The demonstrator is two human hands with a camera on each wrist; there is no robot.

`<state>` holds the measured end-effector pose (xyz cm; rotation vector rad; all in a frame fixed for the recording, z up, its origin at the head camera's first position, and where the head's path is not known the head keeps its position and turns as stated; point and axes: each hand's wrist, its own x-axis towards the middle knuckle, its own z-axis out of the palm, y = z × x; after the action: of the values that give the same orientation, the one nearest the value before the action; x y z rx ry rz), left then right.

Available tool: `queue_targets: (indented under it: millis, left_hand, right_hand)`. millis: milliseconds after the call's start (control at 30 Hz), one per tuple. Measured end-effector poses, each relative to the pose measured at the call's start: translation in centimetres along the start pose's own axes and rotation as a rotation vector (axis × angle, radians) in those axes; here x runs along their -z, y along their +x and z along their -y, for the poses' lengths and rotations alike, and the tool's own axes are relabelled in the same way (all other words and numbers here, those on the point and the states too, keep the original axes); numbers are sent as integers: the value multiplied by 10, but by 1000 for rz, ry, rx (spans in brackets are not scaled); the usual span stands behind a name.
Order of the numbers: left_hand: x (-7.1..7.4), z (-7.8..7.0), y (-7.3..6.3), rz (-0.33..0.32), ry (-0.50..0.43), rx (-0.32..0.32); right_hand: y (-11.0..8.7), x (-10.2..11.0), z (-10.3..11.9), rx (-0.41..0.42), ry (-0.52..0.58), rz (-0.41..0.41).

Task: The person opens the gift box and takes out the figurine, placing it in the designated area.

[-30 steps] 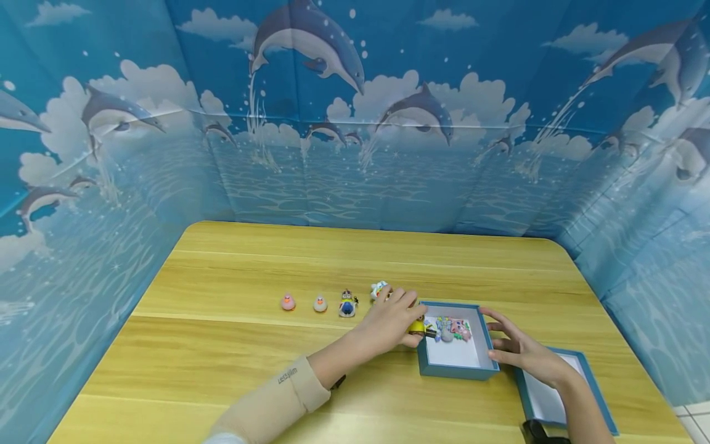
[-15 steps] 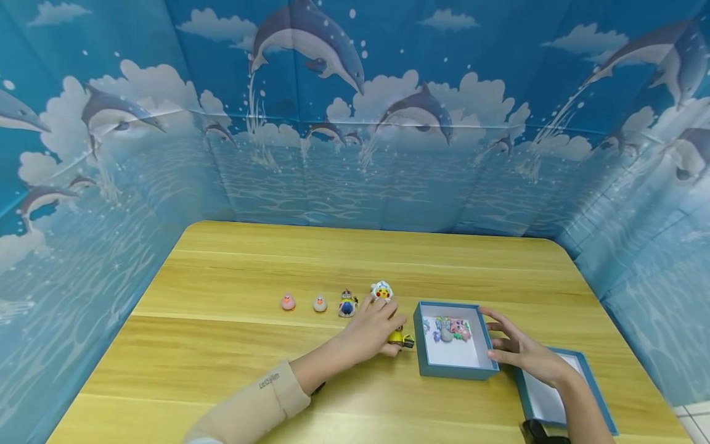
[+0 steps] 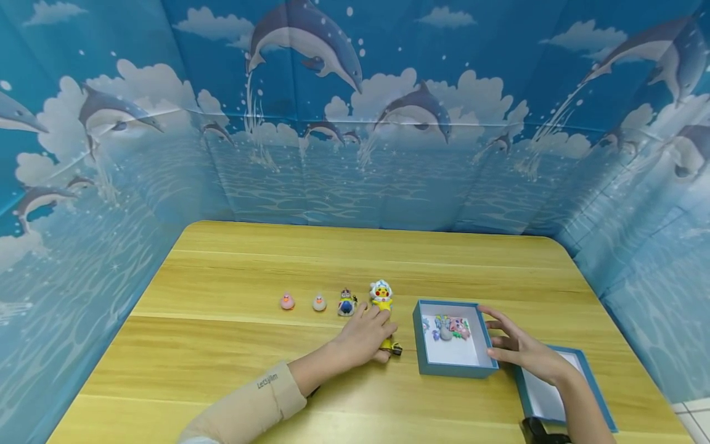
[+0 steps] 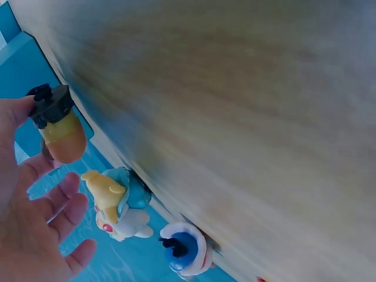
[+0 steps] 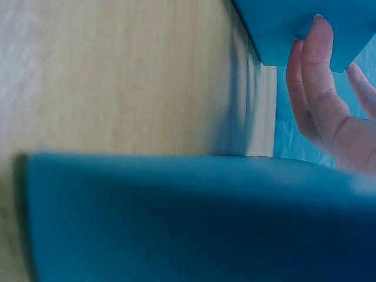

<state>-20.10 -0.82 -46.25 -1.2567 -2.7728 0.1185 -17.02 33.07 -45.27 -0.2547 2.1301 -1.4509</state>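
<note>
My left hand (image 3: pixel 360 336) holds a small yellow toy figure (image 3: pixel 392 349) with a black part at one end, low over the table. In the left wrist view, the thumb and index finger pinch this figure while the other fingers stay spread. Behind the hand stands a yellow figure in a white hood (image 3: pixel 381 291). To its left are a figure with a blue belly (image 3: pixel 346 306), a whitish duck (image 3: pixel 318 303) and a pink duck (image 3: pixel 286 301). My right hand (image 3: pixel 524 353) rests its fingertips against the right wall of a blue box (image 3: pixel 459 371).
Inside the box lie several small toys, including a grey one (image 3: pixel 446 333) and a pink one (image 3: pixel 457 325). The box lid (image 3: pixel 546 394) lies inside-up under my right forearm. A dolphin-print curtain (image 3: pixel 344 179) surrounds the wooden table (image 3: pixel 222 364).
My left hand has carried the yellow figure left, from the box's left rim to a spot in front of the hooded figure. My right hand has stayed at the box.
</note>
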Motion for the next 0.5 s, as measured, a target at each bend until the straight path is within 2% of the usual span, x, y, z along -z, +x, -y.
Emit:
queue_targets:
  millis: [500]
  left_hand:
    - [-3,2,-1,38,53,20]
  right_hand:
    - [0,-1,1,10,-5,0]
